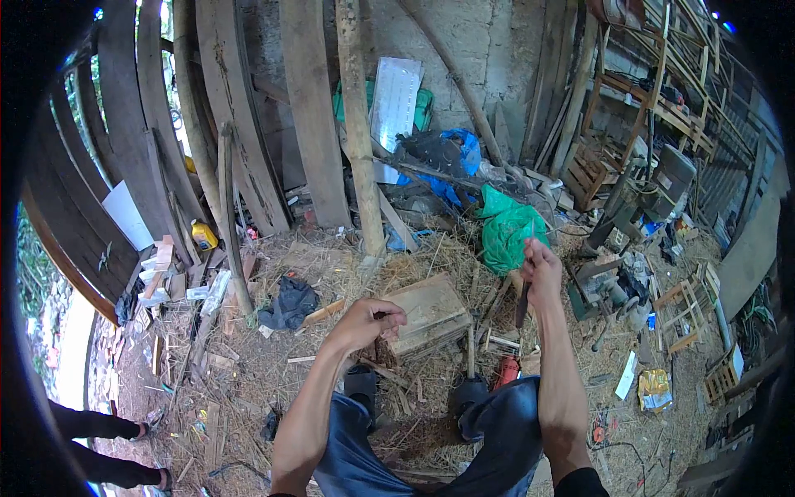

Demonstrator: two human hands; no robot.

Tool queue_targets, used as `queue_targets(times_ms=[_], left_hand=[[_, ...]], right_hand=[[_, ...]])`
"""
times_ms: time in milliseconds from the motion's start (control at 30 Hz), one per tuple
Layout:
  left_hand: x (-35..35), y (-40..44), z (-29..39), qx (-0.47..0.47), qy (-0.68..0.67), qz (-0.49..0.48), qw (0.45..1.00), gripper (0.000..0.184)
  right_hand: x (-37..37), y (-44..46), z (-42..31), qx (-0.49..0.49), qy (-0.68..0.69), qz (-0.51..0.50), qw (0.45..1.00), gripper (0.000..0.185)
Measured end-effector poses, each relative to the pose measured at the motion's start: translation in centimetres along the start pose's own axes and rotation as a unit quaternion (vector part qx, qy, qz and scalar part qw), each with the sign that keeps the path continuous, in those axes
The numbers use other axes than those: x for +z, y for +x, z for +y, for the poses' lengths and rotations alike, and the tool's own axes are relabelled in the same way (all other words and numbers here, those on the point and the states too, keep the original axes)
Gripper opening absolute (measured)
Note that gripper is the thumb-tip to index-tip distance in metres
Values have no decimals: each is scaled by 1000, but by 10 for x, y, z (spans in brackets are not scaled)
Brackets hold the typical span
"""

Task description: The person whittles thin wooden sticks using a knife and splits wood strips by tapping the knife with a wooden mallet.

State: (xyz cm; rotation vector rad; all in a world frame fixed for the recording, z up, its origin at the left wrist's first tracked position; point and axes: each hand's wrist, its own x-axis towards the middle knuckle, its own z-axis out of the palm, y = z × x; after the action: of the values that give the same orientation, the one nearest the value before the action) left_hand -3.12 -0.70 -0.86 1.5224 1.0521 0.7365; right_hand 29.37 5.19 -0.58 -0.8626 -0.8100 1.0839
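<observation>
My right hand [542,269] is raised on the right, fingers closed round a long dark tool [522,308]. Its dark, narrow part points down below the fist; I cannot tell its kind. My left hand [362,325] hovers above the left edge of a wooden block [422,313], its fingers curled in. Whatever those fingers may hold is hidden. The block lies on the ground in front of my knees, with wood chips around it. An upright stick [471,352] stands by its right corner. Near my right knee is a red object [507,371].
Straw and wood scraps cover the ground. A green sack [507,228] lies beyond my right hand, and a machine [654,186] stands to the right. A wooden post [356,149] rises ahead. Black plastic [290,303] lies left. Another person's legs [103,424] show at lower left.
</observation>
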Motion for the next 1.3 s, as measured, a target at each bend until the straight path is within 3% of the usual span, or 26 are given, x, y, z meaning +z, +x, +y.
queue_targets(times_ms=[233,267,333,400,467,667,800,867,1000,1100,1167,1300], left_hand=[[8,8,12,6,-35,36,999,17],[10,10,12,6,-33,33,999,17],[15,14,7,22,-35,16,999,17],[16,17,3,26,-47,2,999,17],[14,16,-1,31,-59,-11,998,17],[14,21,0,14,-42,-23,999,20],[13,8,11,-8,-40,-14,999,18],[12,6,10,-12,-37,-15,999,18],[3,4,2,-4,-38,-19,999,18],[-10,1,-4,-14,-54,14,998,17],[-16,5,-4,-6,-62,46,997,16],[-8,14,-2,36,-146,86,985,17]], right_hand=[[63,-62,23,89,-137,-187,969,25],[71,-65,27,88,-135,-184,970,25],[77,-66,36,114,-79,-269,953,24],[75,-57,38,111,-91,-253,957,24],[66,-46,33,112,-30,-161,980,23],[69,-62,40,129,-133,-267,946,22],[56,-36,28,113,-95,-183,972,20],[38,-21,20,97,-5,-122,988,19],[11,-10,9,98,-23,-55,993,20],[-22,11,19,23,-13,16,1000,23],[-33,8,40,7,-266,33,963,29],[7,-26,52,-114,-381,-64,915,28]])
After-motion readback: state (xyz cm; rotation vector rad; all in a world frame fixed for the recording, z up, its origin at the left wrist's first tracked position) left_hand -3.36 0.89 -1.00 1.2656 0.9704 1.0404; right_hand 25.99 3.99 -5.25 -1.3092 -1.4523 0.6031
